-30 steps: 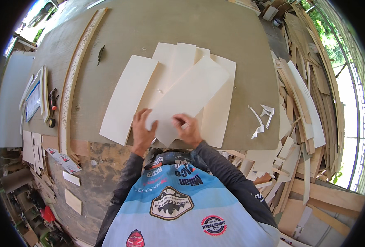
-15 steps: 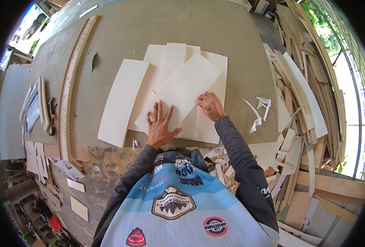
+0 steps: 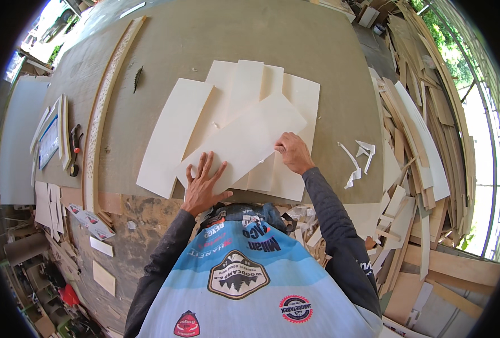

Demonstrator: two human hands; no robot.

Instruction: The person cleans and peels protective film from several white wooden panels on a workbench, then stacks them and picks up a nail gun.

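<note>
A white rectangular board point(image 3: 247, 132) lies at a slant on top of several other white panels point(image 3: 174, 138) spread on the worktable. My left hand point(image 3: 206, 183) rests flat near its lower left end, fingers spread. At its right-hand edge, my right hand point(image 3: 294, 152) is closed, fingertips pinched together against the edge. Whatever sits between those fingers is hidden. A tiny white shred point(image 3: 262, 160) shows at the board's lower edge, left of my right hand. Another white crumb point(image 3: 215, 125) lies on the panels above the board.
Curled white strips point(image 3: 355, 163) lie on the table to the right. A long wooden batten point(image 3: 106, 107) runs along the left side, with a black-and-red hand tool point(image 3: 75, 151) beyond it. Stacked offcuts point(image 3: 425, 112) crowd the right side. A dark serrated piece point(image 3: 138, 79) lies near the batten.
The top board has turned flatter, its lower left end shifting left with my left hand. My right hand has moved slightly right and down along its edge. The whole view has shifted a little.
</note>
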